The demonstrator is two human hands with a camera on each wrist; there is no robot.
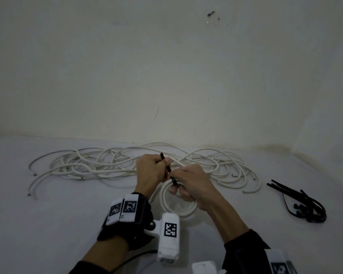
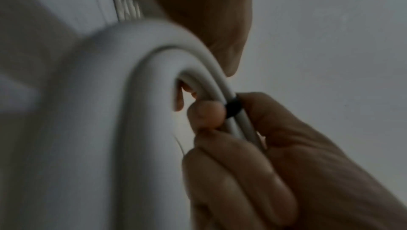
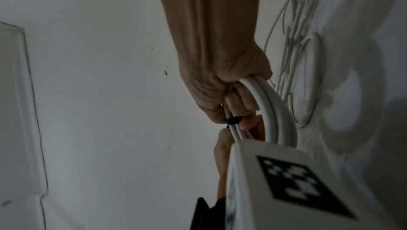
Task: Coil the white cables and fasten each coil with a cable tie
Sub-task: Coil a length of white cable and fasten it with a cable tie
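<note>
1. The left hand (image 1: 150, 171) was curled round the free tail of a thin black plastic cable tie (image 1: 167, 169), which stuck up past its knuckles. The hand looked set to pull the tail tight.
2. The right hand (image 1: 190, 181) pinched a small round coil of thick white cable (image 1: 178, 206) at its top, thumb and fingertips (image 2: 207, 115) pressed against the tie's band where it wrapped the turns.
3. The coil hung from that grip just above the pale tabletop (image 1: 67, 214), directly in front of the person.
4. Judged from this, the first coil was wound and its tie threaded. How snug the band sat could not be told. Cinching appeared to be the step in hand.
5. Beyond the hands, a loose sprawl of thinner white cables (image 1: 107, 163) lay uncoiled along the wall, several cut ends showing. That part of the task seemed wholly left.
6. Well off to the right lay a loose bundle of spare black cable ties (image 1: 303, 202), flat on the table.
7. No container appeared in any view. Cables and ties rested directly on the surface.
</note>
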